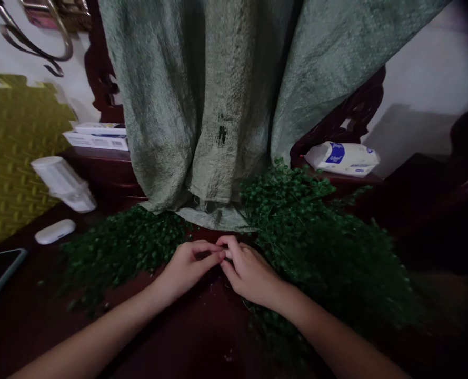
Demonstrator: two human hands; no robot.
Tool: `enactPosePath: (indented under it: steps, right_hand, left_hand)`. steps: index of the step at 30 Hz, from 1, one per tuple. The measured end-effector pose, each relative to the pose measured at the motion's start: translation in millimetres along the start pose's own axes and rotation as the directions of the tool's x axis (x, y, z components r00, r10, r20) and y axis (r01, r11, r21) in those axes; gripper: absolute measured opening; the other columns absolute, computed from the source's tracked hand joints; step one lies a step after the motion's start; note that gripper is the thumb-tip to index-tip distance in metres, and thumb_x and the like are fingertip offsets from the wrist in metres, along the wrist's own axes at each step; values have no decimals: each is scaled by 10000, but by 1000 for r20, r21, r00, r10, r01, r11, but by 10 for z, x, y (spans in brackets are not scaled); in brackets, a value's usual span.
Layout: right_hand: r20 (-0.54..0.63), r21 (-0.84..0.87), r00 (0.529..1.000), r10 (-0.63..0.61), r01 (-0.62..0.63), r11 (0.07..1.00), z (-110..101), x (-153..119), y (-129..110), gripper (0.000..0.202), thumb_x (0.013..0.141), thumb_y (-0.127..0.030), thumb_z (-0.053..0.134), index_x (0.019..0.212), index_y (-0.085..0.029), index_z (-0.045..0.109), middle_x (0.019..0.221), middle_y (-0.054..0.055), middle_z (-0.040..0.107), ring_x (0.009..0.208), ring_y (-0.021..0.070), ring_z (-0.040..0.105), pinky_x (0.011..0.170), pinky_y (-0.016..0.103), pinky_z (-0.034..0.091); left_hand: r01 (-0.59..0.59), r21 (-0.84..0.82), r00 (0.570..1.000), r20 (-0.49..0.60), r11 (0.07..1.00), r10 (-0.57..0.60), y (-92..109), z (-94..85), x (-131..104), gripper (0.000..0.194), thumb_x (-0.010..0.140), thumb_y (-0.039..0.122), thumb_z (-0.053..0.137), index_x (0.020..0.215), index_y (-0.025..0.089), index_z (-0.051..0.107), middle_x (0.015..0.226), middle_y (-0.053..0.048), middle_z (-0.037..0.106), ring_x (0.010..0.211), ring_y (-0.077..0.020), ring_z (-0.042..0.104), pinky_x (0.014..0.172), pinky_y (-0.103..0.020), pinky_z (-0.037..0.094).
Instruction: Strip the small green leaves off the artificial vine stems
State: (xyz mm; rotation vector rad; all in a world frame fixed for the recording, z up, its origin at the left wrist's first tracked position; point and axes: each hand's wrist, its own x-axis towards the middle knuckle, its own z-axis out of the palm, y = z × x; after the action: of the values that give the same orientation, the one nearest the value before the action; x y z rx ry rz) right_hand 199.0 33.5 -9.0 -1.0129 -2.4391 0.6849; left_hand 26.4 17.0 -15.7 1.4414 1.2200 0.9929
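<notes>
My left hand (193, 263) and my right hand (249, 268) meet over the dark red tabletop (194, 326). Their fingertips are pinched together and touch each other. Whatever they hold, if anything, is too small or hidden to name. To the left lies a low pile of small round green pods or berries (127, 242). A larger heap of green stems with the same round pods (320, 237) spreads on the right, partly behind my right hand and forearm. The right heap blurs toward its outer edge.
A grey-green woven cloth (234, 105) hangs down at the back onto the table. At left are a white cup-like container (63, 184), a white oval case (55, 231), a phone (0, 268) and boxes (97, 138). A tissue pack (344, 158) lies back right.
</notes>
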Motion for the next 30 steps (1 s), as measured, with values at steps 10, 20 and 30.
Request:
enactPosePath:
  steps: [10,20,30]
  right_hand:
    - [-168,-40,985,43,-50,998,52,26,43,53,900,-190,524,937,-214,555,833,17,657,766,165,600,702,270,419]
    - [-147,-134,989,-14,-6,991,35,31,25,246,943,-216,467,719,-195,567,636,-17,576,612,130,522,634,253,340]
    - [-158,-96,986,47,-63,993,14,-10,-20,302,918,-246,498,639,-196,603,499,-32,511,455,95,412,505,243,215]
  left_hand:
    - [138,-230,981,-100,963,-165,65,2,-37,235,706,350,747,852,166,752,861,-39,746,841,-186,631,775,-254,462]
    - [-55,9,992,-113,998,55,62,7,-44,187,801,336,630,821,153,668,812,-27,666,811,-182,600,757,-278,469]
    - [-78,58,990,-109,995,84,83,31,-68,177,828,325,591,820,156,641,825,-35,632,836,-187,581,762,-273,452]
